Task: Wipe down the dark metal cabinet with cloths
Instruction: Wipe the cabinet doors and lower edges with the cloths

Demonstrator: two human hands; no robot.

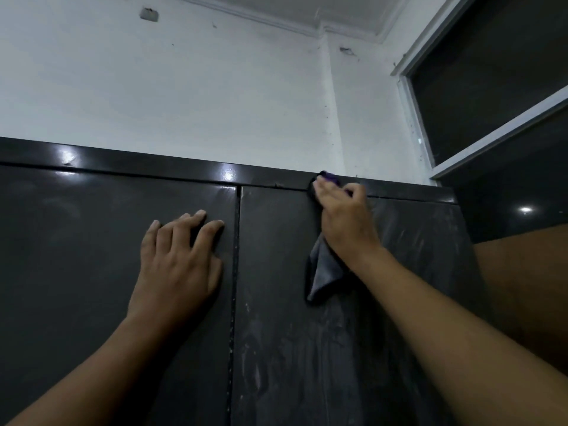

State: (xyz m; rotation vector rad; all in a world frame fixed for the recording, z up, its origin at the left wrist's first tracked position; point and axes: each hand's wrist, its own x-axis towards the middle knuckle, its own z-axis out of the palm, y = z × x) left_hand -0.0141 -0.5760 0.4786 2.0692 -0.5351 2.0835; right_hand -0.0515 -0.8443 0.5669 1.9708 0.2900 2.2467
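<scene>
— Where is the dark glossy metal cabinet [92, 272]?
— It fills the lower half of the view, under a white plastered wall [184, 87]. The vertical seam [235, 272] between its two doors runs down the middle, so I'll place everything from that.
— The left hand [178, 259]?
— Just left of the seam, flat on that door. Its fingers [196, 218] are spread and only lightly bent, holding nothing.
— And the right hand [341, 216]?
— Right of the seam, high on the other door, where it meets the top rail [153, 162]. Its fingers lie close together and bend over a soft grey cloth [322, 272], pressing it to the metal. The cloth's loose end hangs below the wrist.
— Something purple there?
— A purple patch [330, 177] shows past the fingertips, at the rail. It may be a second cloth or a fold of the grey one; I cannot tell.
— The doors themselves?
— Right of the seam the metal is streaked with pale smears; left of it looks smoother.
</scene>
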